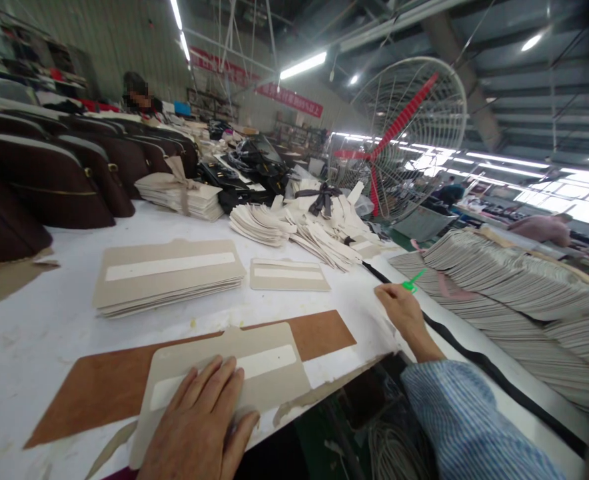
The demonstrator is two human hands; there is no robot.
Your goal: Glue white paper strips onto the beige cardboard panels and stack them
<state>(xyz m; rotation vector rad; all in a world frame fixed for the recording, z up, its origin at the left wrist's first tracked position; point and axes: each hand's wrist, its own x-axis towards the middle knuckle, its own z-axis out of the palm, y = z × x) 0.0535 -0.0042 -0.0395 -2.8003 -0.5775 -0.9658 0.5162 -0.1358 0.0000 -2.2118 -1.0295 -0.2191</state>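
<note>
My left hand (202, 420) lies flat with fingers stretched out on a beige card piece (274, 353) that has a white tape strip; the piece rests on a brown board (319, 333) at the table's near edge. My right hand (399, 303), in a blue striped sleeve, reaches to the right edge of the table, and its fingers are closed around a small green tool (413, 280). A stack of like beige pieces (167, 273) and a smaller pile (288, 273) lie further back.
Dark brown bags (44, 180) line the left. Fanned piles of cut card (299, 230) sit mid-table, a long row of grey sheets (524, 293) runs on the right. A large fan (404, 133) stands behind. Another person (137, 93) is at the far left.
</note>
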